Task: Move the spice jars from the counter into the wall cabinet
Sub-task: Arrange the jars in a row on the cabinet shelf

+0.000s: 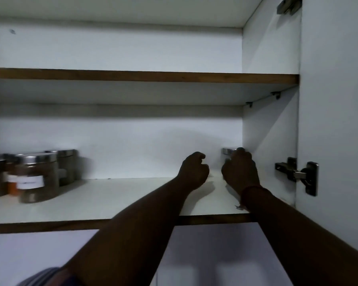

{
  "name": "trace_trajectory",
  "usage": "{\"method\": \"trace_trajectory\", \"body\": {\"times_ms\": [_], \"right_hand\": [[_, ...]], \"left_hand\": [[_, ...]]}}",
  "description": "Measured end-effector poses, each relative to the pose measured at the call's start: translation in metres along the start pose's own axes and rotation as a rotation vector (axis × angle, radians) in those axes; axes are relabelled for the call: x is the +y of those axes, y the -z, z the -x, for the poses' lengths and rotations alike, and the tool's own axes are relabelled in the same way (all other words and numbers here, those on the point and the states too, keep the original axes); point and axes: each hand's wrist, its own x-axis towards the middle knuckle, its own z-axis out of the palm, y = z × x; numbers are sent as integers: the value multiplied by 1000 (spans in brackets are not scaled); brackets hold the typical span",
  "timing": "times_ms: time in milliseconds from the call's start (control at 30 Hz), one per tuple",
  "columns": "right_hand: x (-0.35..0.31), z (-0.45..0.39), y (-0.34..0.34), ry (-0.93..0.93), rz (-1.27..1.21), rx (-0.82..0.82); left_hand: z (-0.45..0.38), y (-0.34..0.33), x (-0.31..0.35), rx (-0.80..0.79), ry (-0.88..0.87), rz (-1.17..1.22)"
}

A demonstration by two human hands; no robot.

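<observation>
While both forearms reach over the lower shelf front edge, the left hand sits loosely curled on the board, holding nothing, probably steadying. Beyond it, the right hand wraps a steel-lidded spice jar, mostly hidden behind the knuckles, apparently tucking it into the back right corner against the cabinet side wall. Farther left, other lidded jars stand grouped.
</observation>
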Motion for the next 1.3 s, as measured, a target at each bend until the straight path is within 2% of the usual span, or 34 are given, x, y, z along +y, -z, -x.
{"method": "trace_trajectory", "body": {"times_ms": [167, 300, 467, 600, 667, 733, 833, 933, 1100, 1200, 1300], "right_hand": [[-81, 41, -20, 193, -193, -135], [-148, 85, -35, 362, -305, -247], [-219, 121, -54, 366, -405, -331], [-265, 151, -74, 305, -506, -405], [-285, 166, -90, 289, -538, -453], [-302, 178, -108, 257, -547, -547], [-319, 191, -124, 222, -562, -673], [-328, 200, -133, 192, -586, -760], [-329, 200, -146, 200, -709, -817], [-326, 199, -141, 109, -836, -814], [-320, 194, -134, 45, -953, -823]], "left_hand": [[36, 70, 3, 289, -28, -105], [65, 127, -2, 432, 8, -184], [94, 199, -18, 606, 22, -287], [116, 252, -48, 837, -1, -408], [125, 278, -67, 895, 56, -434], [131, 301, -89, 910, 128, -412], [139, 318, -114, 894, 144, -440], [139, 325, -120, 910, 129, -248], [139, 331, -126, 807, 198, -123], [142, 333, -128, 736, 171, -54], [145, 337, -130, 667, 134, 128]]}}
